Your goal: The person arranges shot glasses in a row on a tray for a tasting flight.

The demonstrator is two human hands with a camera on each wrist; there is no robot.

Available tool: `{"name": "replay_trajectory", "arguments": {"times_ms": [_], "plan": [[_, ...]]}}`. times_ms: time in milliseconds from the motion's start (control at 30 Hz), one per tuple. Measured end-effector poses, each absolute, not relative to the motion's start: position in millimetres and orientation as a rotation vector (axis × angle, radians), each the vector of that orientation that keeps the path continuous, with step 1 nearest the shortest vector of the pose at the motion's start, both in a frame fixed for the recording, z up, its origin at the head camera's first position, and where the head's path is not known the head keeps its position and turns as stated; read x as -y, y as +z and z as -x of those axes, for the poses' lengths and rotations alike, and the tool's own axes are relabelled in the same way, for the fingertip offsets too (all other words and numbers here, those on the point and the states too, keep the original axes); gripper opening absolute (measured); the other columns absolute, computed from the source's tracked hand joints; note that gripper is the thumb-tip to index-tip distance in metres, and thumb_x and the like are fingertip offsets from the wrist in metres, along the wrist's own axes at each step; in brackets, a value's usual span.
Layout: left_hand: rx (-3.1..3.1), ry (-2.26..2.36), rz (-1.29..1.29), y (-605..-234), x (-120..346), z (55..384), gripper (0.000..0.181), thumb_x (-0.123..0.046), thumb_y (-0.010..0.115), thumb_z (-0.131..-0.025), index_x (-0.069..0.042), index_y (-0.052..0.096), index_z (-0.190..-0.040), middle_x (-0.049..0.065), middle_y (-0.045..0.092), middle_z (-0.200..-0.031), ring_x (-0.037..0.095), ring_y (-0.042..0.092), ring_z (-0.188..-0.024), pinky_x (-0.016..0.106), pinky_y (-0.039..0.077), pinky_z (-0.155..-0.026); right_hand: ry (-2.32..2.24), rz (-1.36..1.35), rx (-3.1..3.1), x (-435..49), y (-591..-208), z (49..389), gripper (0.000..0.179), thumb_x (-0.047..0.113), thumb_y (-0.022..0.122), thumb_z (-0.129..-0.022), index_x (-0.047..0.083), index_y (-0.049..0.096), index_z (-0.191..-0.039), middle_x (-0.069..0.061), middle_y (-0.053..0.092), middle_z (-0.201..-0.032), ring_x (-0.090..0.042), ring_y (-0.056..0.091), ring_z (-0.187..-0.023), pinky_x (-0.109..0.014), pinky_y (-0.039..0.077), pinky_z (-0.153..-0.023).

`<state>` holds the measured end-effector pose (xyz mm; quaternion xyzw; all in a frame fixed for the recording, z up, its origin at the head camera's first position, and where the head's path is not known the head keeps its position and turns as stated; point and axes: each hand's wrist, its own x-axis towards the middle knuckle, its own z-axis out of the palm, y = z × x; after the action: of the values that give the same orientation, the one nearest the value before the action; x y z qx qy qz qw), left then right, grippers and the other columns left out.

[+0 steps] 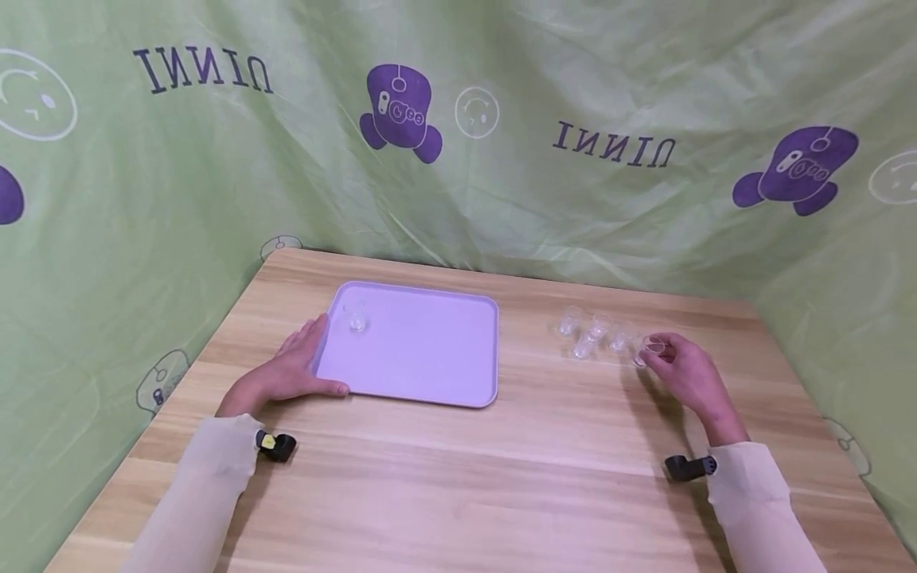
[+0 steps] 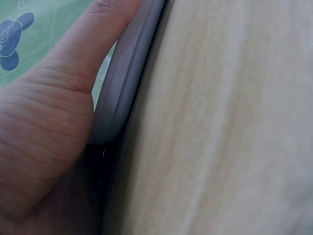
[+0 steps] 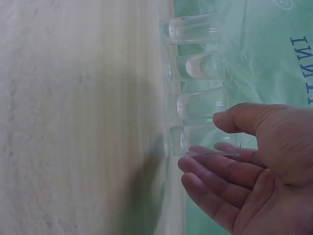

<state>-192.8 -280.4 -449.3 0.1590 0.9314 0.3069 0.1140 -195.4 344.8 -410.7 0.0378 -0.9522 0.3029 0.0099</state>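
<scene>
Evidently the right hand [image 1: 685,370] pinches a clear glass [image 1: 653,347], its thumb on one side of the wall and its fingers on the other, a hold that seems to suit so thin and slippery a thing; the other fingertips hang loosely bent beside it. Whether the base of this glass touches the table cannot be told. Just left of it, a cluster of clear glasses [image 1: 598,325] stands upright, set so close that their outlines overlap, and the held one is at the right end, probably the easiest to grasp without knocking its neighbours. The left hand [image 1: 295,372], well apart, has its fingers straight and spread round the near left corner of the lilac tray [image 1: 423,350]: the thumb lies along the near edge, the fingers along the left edge, apparently to steady it. On the tray, in its far left part, stands a single glass [image 1: 357,321], placed perhaps to leave room beside it. Both the tray and the cluster lie toward the far side of the wooden table [image 1: 458,485], tray left, cluster right, each within easy reach of one hand. Pale sleeves [image 1: 752,485] cover the forearms, and beyond the table hangs a green curtain [image 1: 501,199] with purple figures.
</scene>
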Motion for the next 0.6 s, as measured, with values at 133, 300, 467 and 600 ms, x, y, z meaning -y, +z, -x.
{"name": "replay_trajectory", "arguments": {"times_ms": [133,300,467,600], "plan": [[-2.740,0.899,-0.466,-450.6,281.3,192.1,0.140,-0.055,0.086,-0.077,0.007,-0.009,-0.160,0.031,-0.003,-0.167,0.046,-0.006,-0.153,0.061,-0.002,-0.121,0.958,-0.103,2.960,-343.6,-407.8,193.7,0.050,0.027,0.061,-0.106,-0.010,0.052,-0.138,-0.036,0.062,-0.124,-0.052,0.061,-0.112,-0.062,0.051,-0.091],[-2.757,0.915,-0.493,-453.1,282.4,192.9,0.139,-0.055,0.086,-0.077,0.005,-0.007,-0.161,0.030,-0.002,-0.167,0.047,-0.005,-0.153,0.063,-0.001,-0.121,0.968,-0.128,2.906,-342.3,-404.9,191.8,0.046,0.023,0.062,-0.105,-0.010,0.055,-0.135,-0.035,0.064,-0.122,-0.052,0.063,-0.110,-0.061,0.053,-0.088],[-2.752,0.923,-0.499,-454.1,282.0,193.9,0.140,-0.054,0.087,-0.076,0.005,-0.008,-0.161,0.030,-0.002,-0.167,0.047,-0.005,-0.153,0.064,-0.001,-0.120,0.971,-0.119,2.866,-340.8,-397.3,190.3,0.048,0.026,0.064,-0.105,-0.011,0.057,-0.135,-0.033,0.066,-0.120,-0.050,0.065,-0.107,-0.055,0.056,-0.084],[-2.738,0.921,-0.486,-452.9,281.3,193.8,0.140,-0.054,0.087,-0.076,0.006,-0.009,-0.160,0.031,-0.004,-0.167,0.047,-0.006,-0.153,0.063,-0.002,-0.121,0.966,-0.130,2.825,-338.7,-390.8,189.9,0.048,0.027,0.065,-0.104,-0.010,0.059,-0.134,-0.031,0.068,-0.118,-0.048,0.067,-0.106,-0.025,0.054,-0.077]]}}
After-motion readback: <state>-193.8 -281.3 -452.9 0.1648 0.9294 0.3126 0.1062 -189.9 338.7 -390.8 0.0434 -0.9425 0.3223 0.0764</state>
